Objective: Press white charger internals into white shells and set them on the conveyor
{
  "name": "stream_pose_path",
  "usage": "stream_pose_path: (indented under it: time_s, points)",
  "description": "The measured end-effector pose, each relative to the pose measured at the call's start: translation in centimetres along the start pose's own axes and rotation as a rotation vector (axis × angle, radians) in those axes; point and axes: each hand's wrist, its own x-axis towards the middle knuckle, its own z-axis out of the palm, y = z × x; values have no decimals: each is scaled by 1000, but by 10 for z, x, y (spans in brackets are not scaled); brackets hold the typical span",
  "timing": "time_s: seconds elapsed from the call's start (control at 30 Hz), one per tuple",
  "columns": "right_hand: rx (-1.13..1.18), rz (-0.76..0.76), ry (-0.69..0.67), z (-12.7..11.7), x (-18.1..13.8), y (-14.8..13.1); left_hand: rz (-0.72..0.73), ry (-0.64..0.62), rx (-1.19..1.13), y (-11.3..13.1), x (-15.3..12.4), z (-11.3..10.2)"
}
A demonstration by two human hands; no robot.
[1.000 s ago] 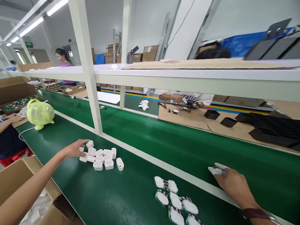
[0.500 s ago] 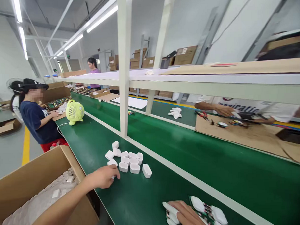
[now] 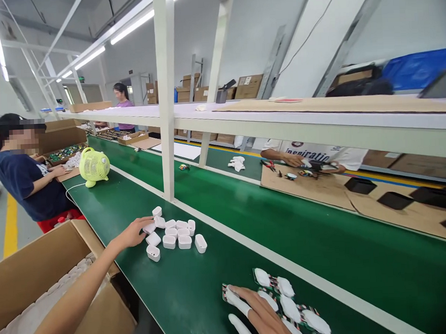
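My left hand [image 3: 134, 233] is at the left end of a cluster of small white plastic cases [image 3: 184, 241], its fingers curled over one white case [image 3: 149, 229]. Several cases show open, hollow tops. Lower right, my right hand [image 3: 262, 310] wears white finger cots, its thumb apart from the stretched fingers. The index fingertip touches a small circuit board [image 3: 224, 292] on the green table. Close beside that hand lie several green circuit boards with white pads [image 3: 289, 308], partly hidden by it.
A cardboard box [image 3: 78, 242] with white contents stands left of the green table [image 3: 184, 292]. A green fan [image 3: 93, 166] sits farther back. A white post [image 3: 165, 100] holds up a shelf. Across the table, a co-worker's hand [image 3: 292, 159] works above cardboard; another person [image 3: 19, 171] sits left.
The view has swung right. My left hand has left a case near the front, now upright, and reached farther back to another. My right hand's fingers have spread, with a board at the index fingertip.
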Motion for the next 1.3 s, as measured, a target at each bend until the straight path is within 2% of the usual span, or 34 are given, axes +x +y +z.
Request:
stream_pose_path:
  time_s: [0.1, 0.27, 0.47, 0.6, 0.73, 0.83, 1.0, 1.07, 1.13, 1.27, 1.3]
  points:
    - [11, 3, -5, -12, 4, -6, 38, -3, 5, -1, 8, 12]
    - [52, 77, -100, -26, 5, -13, 146, 58, 26, 6, 17, 18]
    - [121, 114, -122, -21, 0, -13, 240, 94, 39, 6, 13, 17]
    - [129, 95, -117, -13, -9, -8, 196, 113, 39, 0, -1, 7]
    - [94, 86, -153, -13, -7, -13, 220, -20, 8, 0, -13, 4]
    - [69, 64, -143, -15, 0, -20, 249, -79, -23, 7, -12, 7]
    - [36, 46, -97, -15, 2, -26, 224, -16, -18, 24, -1, 5]
    - [24, 32, -77, -17, -2, -25, 170, 54, -35, 30, -3, 3]
    - [3, 16, -48, -21, -8, -23, 102, 72, -63, 33, -11, 2]
    - [-52, 65, 42, -32, -13, -17, 46, -75, -100, 25, -32, 6]
    - [-65, 82, 78, -34, -11, -16, 41, -77, -92, 22, -34, 7]
